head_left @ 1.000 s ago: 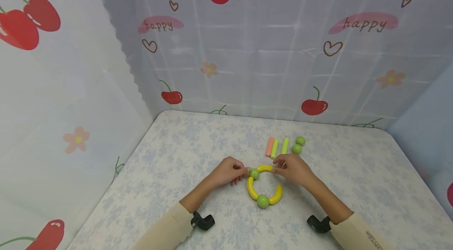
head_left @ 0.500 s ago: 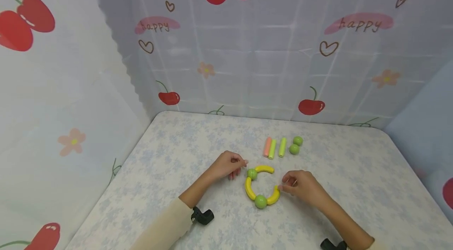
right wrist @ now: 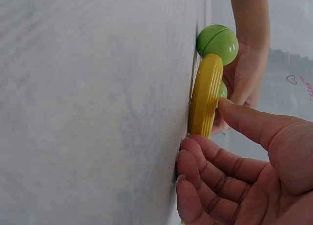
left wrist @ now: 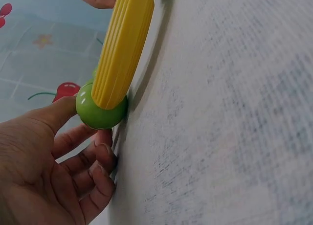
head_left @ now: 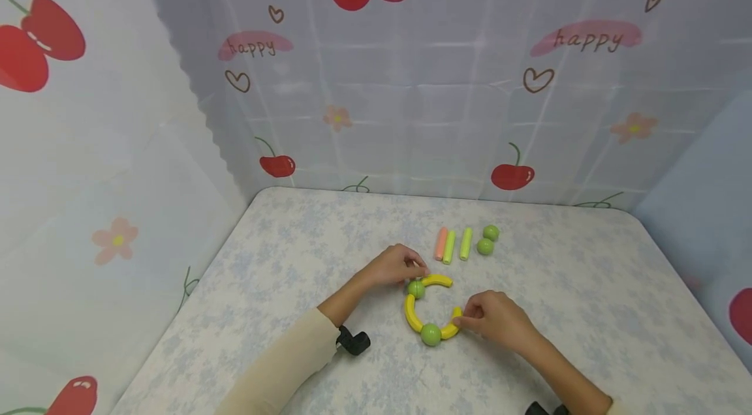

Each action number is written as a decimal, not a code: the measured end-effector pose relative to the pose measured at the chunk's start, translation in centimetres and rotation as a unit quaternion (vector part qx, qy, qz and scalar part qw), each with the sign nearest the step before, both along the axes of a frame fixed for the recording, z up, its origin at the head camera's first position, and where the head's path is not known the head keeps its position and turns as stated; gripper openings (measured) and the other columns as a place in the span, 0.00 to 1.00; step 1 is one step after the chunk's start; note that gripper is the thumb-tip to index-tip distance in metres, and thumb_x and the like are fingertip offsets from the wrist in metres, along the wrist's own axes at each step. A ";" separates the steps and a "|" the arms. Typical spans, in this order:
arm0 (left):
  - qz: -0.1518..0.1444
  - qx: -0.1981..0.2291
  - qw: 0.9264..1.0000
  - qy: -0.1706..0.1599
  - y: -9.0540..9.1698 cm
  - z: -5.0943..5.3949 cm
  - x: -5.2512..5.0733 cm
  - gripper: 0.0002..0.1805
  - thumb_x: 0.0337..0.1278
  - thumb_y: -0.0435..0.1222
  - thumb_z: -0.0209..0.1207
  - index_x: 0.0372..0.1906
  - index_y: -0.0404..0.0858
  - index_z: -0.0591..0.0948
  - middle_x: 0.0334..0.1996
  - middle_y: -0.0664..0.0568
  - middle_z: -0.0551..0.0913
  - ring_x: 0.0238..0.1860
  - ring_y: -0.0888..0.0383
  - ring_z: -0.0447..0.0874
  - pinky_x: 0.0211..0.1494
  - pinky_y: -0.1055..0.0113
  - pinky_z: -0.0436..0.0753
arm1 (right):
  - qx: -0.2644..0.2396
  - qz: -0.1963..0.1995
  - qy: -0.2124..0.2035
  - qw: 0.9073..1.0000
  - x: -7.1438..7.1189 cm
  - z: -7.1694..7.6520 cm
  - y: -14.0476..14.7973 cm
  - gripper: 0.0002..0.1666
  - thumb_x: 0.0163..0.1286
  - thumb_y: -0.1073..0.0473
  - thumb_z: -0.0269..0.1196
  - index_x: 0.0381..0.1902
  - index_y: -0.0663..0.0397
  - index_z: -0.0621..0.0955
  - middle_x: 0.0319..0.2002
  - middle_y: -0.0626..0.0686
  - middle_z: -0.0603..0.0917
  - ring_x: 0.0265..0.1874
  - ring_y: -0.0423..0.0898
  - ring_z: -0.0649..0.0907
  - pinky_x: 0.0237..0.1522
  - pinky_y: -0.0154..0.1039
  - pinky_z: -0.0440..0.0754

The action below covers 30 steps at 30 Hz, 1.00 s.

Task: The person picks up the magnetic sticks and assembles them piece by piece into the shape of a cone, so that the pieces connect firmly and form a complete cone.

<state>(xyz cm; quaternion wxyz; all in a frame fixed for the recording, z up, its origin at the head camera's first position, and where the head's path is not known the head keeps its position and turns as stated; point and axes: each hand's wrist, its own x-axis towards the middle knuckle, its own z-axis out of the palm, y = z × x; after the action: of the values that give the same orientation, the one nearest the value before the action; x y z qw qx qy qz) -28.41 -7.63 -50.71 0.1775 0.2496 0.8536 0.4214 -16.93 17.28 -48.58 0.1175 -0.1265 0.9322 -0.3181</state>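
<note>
Yellow curved pieces and two green balls form an open ring on the table, with a gap on its right side. My left hand [head_left: 396, 265] pinches the upper green ball [left wrist: 100, 107], which joins the left curved piece [head_left: 412, 314] and the top curved piece [head_left: 437, 280]. With thumb and index finger, my right hand [head_left: 499, 317] grips the free end of the right curved piece [right wrist: 205, 95]. That piece's other end meets the lower green ball [head_left: 431, 335]. In the right wrist view, the piece partly hides a green ball behind it.
Behind the ring lie an orange stick [head_left: 441, 244] and two yellow-green sticks [head_left: 449, 247]. To their right are two loose green balls [head_left: 485, 246]. A cherry-patterned curtain [head_left: 411, 95] stands along the table's back edge.
My right hand has left the top curved piece and come down to the right one. My left hand moved off the upper green ball, then back onto it.
</note>
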 end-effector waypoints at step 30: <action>-0.027 -0.016 0.998 -0.045 -3.1 0.3 2.6 0.15 0.69 0.39 0.64 0.56 0.39 0.84 0.19 0.51 0.82 0.17 0.58 0.79 0.22 0.67 0.81 | 0.021 0.004 0.007 1.000 -2.1 0.2 -1.5 0.11 0.65 0.55 0.72 0.24 0.47 0.83 0.16 0.44 0.78 0.15 0.42 0.76 0.18 0.37 0.72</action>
<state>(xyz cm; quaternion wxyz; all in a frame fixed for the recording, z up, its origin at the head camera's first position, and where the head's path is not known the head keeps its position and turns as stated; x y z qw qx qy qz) -25.79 -10.77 -50.38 0.2311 0.2506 0.8445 0.4132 -19.02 15.76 -48.35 0.1144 -0.1302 0.9389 -0.2973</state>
